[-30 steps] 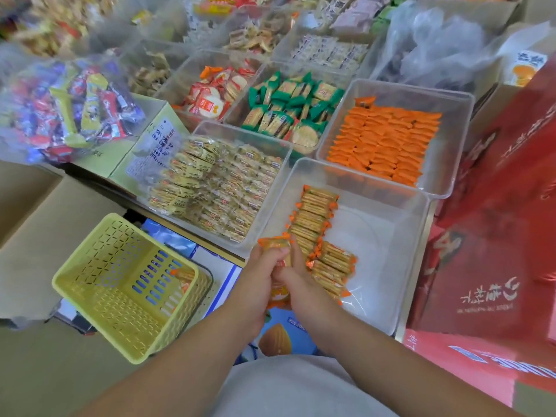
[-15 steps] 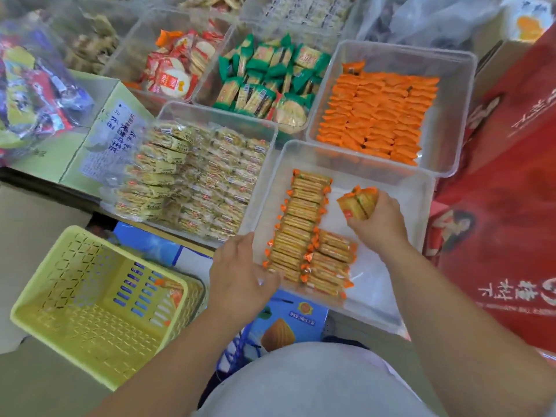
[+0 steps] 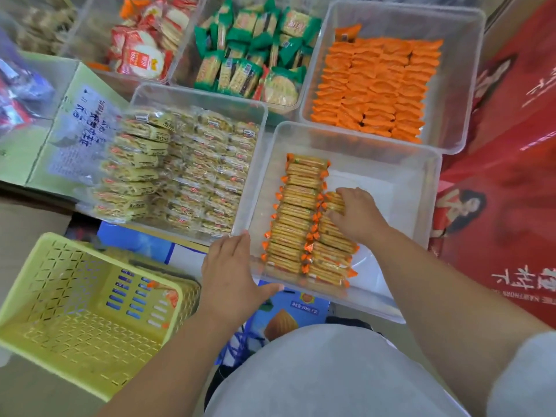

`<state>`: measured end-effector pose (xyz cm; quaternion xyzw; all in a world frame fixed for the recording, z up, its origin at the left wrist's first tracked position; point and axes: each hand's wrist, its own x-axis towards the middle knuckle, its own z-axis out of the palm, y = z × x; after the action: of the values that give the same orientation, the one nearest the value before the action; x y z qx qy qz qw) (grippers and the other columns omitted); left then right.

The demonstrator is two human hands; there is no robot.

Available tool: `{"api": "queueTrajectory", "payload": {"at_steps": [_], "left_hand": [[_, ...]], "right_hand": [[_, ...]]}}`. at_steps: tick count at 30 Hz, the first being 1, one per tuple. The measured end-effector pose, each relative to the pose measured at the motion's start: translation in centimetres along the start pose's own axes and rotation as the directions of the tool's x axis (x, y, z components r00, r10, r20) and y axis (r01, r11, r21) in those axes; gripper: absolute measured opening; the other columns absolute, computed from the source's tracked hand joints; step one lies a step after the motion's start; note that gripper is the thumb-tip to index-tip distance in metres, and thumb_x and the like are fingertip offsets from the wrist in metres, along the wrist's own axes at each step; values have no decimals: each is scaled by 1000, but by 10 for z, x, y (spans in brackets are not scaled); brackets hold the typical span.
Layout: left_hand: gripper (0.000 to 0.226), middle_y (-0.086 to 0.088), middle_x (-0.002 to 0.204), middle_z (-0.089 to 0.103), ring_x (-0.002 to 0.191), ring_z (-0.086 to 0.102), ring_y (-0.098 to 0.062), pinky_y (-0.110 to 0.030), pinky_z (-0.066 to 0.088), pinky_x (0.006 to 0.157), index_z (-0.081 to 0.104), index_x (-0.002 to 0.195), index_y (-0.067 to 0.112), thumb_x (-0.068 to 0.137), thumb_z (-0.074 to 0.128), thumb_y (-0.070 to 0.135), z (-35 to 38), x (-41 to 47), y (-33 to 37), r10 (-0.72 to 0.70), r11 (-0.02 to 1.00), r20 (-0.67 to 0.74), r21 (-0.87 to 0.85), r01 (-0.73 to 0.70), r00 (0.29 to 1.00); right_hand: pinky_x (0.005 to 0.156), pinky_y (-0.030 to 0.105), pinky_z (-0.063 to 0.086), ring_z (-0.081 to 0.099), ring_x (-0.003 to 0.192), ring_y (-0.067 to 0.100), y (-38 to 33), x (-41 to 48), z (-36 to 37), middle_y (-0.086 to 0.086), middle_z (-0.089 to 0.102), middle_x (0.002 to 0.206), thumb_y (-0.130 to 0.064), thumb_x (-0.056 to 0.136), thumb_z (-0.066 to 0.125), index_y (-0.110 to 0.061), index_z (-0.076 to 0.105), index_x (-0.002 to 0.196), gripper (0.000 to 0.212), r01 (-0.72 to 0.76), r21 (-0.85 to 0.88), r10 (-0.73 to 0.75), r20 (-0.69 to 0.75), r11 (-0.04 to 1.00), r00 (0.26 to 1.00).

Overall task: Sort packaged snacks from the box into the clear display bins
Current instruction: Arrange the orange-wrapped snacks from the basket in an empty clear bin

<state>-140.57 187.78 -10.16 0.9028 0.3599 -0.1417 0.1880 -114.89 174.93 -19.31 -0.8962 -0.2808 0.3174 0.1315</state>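
Change: our right hand (image 3: 356, 215) has dropped into the clear bin (image 3: 401, 188), fingers pinching a cracker packet (image 3: 334, 201) at the second row's far end | left hand (image 3: 230, 275), fingers flat, steadies the near corner | placement nearly done, we judge.

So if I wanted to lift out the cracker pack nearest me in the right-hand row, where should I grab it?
Probably by its right end, coming from above on the right. The pack lies flat with its long side against its neighbour, but its orange crimped end sticks out over bare bin floor.
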Motion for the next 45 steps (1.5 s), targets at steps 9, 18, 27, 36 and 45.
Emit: {"api": "queueTrajectory", "payload": {"at_steps": [9,18,27,36,45], "left_hand": [[121,-5,158,45,148,29,-28,-43,25,122,36,158,9,65,81,73,0,-2,0,-5,1000,-26,-3,5,1000],[122,-3,158,43,148,28,-26,-41,24,122,32,159,11,66,78,76,1,-2,1,-6,1000,-31,11,6,999],[122,-2,160,38,149,23,-24,-38,22,123,25,161,12,70,73,78,0,-1,2,5,1000,-20,24,-5,1000],[100,-2,169,22,159,3,-27,-51,11,128,14,164,29,87,62,71,-10,-37,0,140,989,-44,57,-137,989],[31,0,113,66,111,52,-21,-38,42,97,71,115,17,88,67,32,-50,-88,-98,-15,949,-425,-292,-122,905]], "right_hand": [[99,47,40,34,130,45,-7,5,3,12,28,148,-48,101,47,-31,24,152,59,-213,-10,213,78,977,974],[104,51,45,46,127,44,-14,12,-6,11,23,156,-44,104,42,-35,22,155,55,-189,57,175,189,980,966],[105,47,38,28,140,42,-20,-3,7,7,11,164,-30,104,42,-34,4,160,68,-134,-42,139,153,990,978],[122,60,9,-17,154,35,-22,-11,-13,-3,-20,168,-3,95,43,-30,-10,160,89,-160,-158,191,204,974,960],[117,41,31,33,144,31,-44,-76,-8,11,45,154,-25,97,60,-15,50,146,51,65,33,-54,-273,997,960]]}}
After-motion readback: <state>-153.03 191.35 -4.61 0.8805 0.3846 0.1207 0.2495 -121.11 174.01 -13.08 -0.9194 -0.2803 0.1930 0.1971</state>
